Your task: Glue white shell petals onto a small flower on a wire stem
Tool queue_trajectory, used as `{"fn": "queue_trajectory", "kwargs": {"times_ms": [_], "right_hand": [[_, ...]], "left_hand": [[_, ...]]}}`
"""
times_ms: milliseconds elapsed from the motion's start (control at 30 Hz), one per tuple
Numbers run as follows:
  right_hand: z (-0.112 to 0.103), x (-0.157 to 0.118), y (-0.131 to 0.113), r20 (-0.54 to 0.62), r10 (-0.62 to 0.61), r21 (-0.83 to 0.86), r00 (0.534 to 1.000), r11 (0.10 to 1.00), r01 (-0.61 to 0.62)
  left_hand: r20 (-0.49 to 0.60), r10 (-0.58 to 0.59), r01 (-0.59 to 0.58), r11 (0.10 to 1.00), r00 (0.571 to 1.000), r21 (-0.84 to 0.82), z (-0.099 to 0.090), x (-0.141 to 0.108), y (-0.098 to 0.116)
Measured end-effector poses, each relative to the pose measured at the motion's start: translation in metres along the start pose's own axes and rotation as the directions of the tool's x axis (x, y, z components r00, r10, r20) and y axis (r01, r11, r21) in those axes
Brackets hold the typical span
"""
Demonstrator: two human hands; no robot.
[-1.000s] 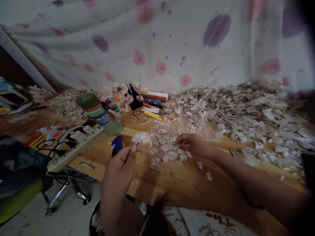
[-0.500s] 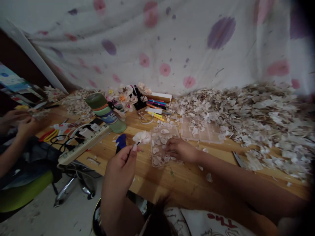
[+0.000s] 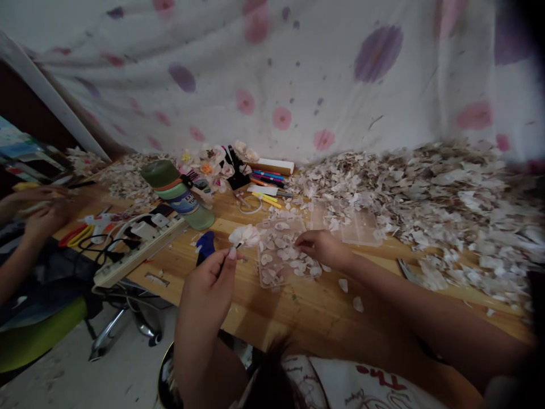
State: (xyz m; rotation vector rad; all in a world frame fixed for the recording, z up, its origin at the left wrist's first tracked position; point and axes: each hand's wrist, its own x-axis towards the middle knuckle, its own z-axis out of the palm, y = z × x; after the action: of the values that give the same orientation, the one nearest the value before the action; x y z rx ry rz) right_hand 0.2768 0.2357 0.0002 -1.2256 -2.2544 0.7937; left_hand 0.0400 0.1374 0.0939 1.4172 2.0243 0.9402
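Observation:
My left hand is closed in a pinch on the thin dark stem of a white flower, whose layered petals face away from me. Beside the flower lies a clear plastic tray full of loose pale petals. My right hand is over the tray's right side, fingertips drawn together at the petals. Whether a petal is between those fingers is hidden.
Behind lies a second clear tray, against a large heap of pale flakes. Scissors lie to the right. A green bottle, a power strip and a blue object are leftward. Another person's hands work at far left.
My right hand has lifted slightly and drawn its fingers together, uncovering more petals in the tray. My left hand keeps its pinch on the flower. The whole view has shifted a little.

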Motion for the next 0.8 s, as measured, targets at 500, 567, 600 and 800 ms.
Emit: {"fn": "queue_trajectory", "kwargs": {"times_ms": [500,567,600,800], "right_hand": [[-0.012,-0.006,0.0,-0.026,0.208,0.175,0.978,0.964,-0.2],[-0.01,-0.007,-0.001,-0.021,0.207,0.173,0.978,0.964,-0.2],[-0.01,-0.007,-0.002,-0.02,0.207,0.166,0.978,0.965,-0.201],[-0.009,-0.01,-0.009,-0.073,0.193,0.083,0.979,0.979,-0.187]], "left_hand": [[0.061,0.135,-0.131,0.988,0.989,-0.077,0.031,0.003,0.016],[0.069,0.143,-0.138,0.987,0.987,-0.077,0.033,0.004,0.016],[0.076,0.139,-0.133,0.988,0.987,-0.078,0.033,0.004,0.016],[0.052,0.106,-0.103,0.993,0.993,-0.059,0.031,0.004,0.015]]}}
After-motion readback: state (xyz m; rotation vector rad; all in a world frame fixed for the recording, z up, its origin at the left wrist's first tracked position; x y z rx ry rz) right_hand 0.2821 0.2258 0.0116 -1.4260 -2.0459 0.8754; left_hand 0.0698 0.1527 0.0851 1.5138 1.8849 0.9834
